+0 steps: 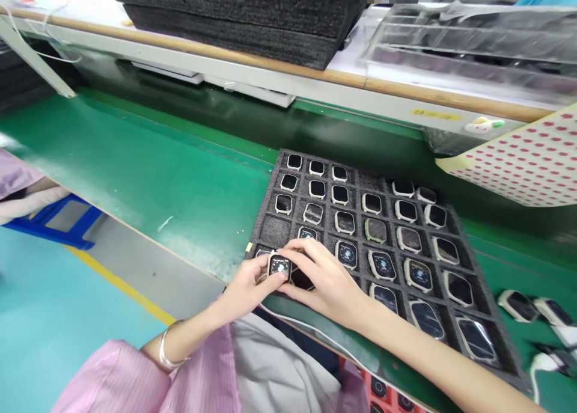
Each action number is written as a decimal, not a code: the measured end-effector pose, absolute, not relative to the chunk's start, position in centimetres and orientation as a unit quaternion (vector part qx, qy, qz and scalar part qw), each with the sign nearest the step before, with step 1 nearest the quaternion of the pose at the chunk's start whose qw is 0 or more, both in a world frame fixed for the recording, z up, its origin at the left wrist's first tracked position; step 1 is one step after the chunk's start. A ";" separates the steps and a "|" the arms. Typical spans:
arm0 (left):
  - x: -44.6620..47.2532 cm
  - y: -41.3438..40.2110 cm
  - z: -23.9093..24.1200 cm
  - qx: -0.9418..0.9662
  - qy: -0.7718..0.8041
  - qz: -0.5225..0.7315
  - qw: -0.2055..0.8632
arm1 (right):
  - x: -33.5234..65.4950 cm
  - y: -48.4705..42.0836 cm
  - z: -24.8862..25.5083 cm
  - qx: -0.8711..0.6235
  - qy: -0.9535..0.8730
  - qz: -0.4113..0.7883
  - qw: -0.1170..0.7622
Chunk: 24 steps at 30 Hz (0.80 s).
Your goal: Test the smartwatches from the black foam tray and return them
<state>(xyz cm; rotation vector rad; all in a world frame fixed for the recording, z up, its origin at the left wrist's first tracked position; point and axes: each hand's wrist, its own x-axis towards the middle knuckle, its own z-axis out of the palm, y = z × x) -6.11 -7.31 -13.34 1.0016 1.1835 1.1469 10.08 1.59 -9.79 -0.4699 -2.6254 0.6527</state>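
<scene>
A black foam tray (pixel 270 229) lies on the green bench, its pockets filled with several square smartwatch bodies (pixel 382 264). Some screens are lit, others dark. At the tray's near left corner both my hands meet on one watch body (pixel 279 265) with a lit screen. My left hand (pixel 247 285) pinches it from the left with thumb and fingers. My right hand (pixel 325 281) curls over the tray beside it, fingertips touching the same watch. A silver bangle (pixel 167 347) circles my left wrist.
More watch bodies (pixel 518 305) lie loose on the green mat (pixel 148 172) to the right of the tray. A stack of black foam sheets (pixel 234 16) and clear plastic trays (pixel 469 40) sit on the raised shelf behind. A red-dotted sheet (pixel 527 160) overhangs at right.
</scene>
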 end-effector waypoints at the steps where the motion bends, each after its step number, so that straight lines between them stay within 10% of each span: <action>1: -6.1 -7.3 -13.4 0.426 0.504 0.488 0.571 | 10.1 1.6 -9.7 -0.166 -0.938 0.231 0.196; 12: -6.8 -9.4 -12.7 0.395 0.500 0.516 0.573 | 7.8 4.5 -9.6 -0.237 -0.860 0.324 0.314; 24: -9.5 -10.2 -11.6 0.301 0.578 0.557 0.516 | 6.1 1.1 -9.0 -0.184 -0.977 0.081 0.067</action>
